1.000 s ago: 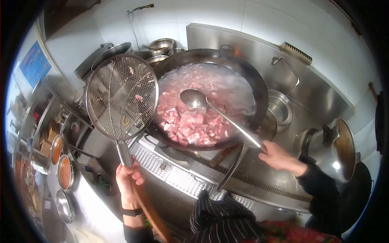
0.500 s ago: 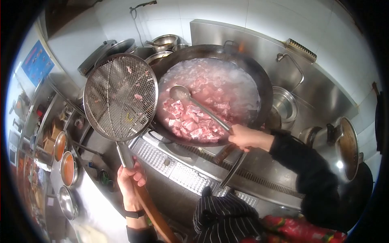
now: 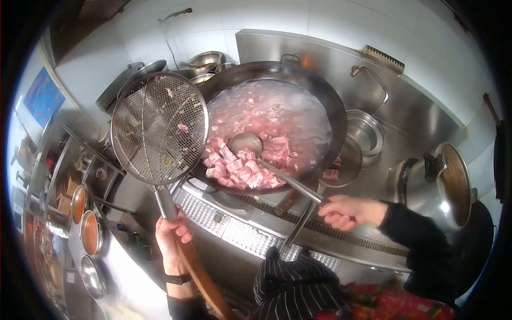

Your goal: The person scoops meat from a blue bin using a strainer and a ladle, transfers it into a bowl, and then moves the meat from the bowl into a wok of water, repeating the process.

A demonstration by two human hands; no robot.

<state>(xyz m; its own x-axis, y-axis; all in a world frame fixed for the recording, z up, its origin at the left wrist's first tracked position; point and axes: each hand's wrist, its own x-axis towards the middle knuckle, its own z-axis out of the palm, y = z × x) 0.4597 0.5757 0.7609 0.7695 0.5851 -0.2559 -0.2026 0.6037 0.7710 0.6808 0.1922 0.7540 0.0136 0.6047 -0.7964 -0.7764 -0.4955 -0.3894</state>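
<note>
My left hand is wrapped round the handle of a large round mesh strainer, raised at the left of the wok; small scraps cling to its mesh. The strainer's wooden handle runs down past my wrist. In my right hand is the handle of a metal ladle, whose bowl rests among the meat pieces. The big dark wok holds cloudy pinkish water. Pink chunks of meat are heaped at its near side, partly above the water.
Right of the wok are a metal pot, a round strainer with some meat, and a tall lidded pot. Metal bowls stand behind it. Bowls of orange sauce line the left counter. A tap is at the back.
My right hand and the ladle have moved right and toward me, and the meat is bunched closer to the near left rim. The view has shifted slightly. The left hand still holds the strainer.
</note>
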